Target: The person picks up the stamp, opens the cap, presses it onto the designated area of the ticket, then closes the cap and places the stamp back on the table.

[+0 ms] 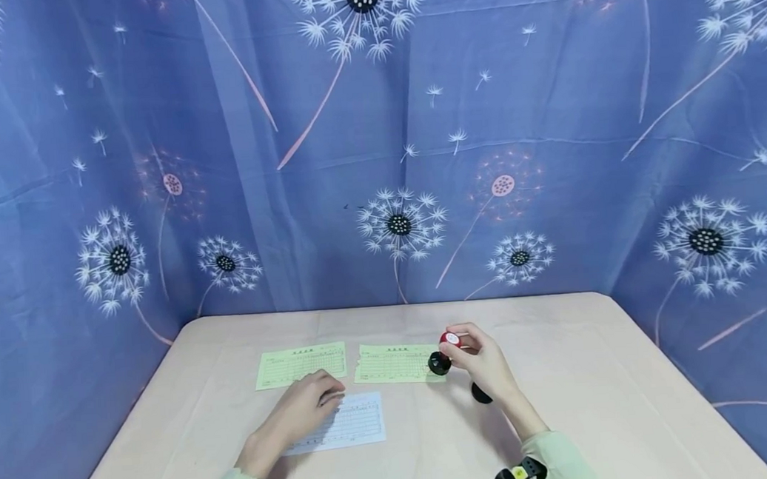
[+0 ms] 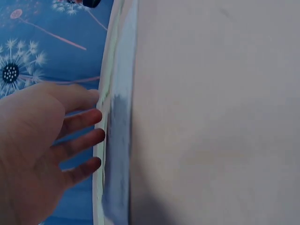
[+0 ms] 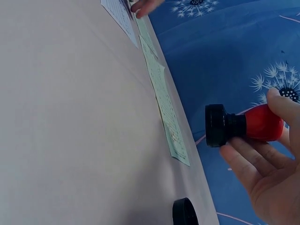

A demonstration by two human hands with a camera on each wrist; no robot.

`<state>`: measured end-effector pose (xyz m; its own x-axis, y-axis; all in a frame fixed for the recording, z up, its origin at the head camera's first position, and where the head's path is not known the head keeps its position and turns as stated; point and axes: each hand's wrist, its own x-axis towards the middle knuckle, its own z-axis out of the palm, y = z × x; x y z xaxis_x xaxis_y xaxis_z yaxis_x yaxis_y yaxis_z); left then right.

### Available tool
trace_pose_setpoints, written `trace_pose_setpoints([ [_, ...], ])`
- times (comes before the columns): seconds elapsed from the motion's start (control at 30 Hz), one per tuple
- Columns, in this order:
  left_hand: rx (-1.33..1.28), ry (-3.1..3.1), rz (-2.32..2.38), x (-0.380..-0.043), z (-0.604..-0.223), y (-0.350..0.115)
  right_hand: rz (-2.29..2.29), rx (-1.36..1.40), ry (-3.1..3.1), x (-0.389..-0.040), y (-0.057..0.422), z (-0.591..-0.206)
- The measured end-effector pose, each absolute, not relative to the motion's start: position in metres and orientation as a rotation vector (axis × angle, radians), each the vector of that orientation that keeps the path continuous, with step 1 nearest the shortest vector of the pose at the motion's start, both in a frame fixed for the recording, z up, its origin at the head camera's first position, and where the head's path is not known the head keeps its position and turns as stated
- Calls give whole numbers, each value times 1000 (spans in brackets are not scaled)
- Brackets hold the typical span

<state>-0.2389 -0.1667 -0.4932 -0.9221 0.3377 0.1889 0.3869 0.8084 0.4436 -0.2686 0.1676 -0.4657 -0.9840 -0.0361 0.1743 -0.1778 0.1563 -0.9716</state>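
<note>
My right hand (image 1: 487,366) pinches a round stamp (image 3: 232,124) by its red knob, with the black base pointing down above the right end of a green printed slip (image 1: 392,362). Faint reddish marks show on that end of the slip in the right wrist view. A black stamp cap (image 3: 184,212) lies on the table, partly hidden under my right hand in the head view. My left hand (image 1: 305,410) hovers with loosely bent fingers over a pale blue printed slip (image 1: 363,419) and covers its left part. Nothing is between its fingers.
A second green slip (image 1: 298,363) lies to the left of the first. All the papers rest on a pale pink tabletop (image 1: 170,440). Blue dandelion-patterned cloth (image 1: 316,237) hangs behind the table and along both sides.
</note>
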Motion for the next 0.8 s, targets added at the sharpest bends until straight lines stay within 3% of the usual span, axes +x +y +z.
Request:
trace_pose_setpoints([
  [0.8,-779,-2959,-608,-201,-491,-220,1987,217,-2293,-266,169,-465],
])
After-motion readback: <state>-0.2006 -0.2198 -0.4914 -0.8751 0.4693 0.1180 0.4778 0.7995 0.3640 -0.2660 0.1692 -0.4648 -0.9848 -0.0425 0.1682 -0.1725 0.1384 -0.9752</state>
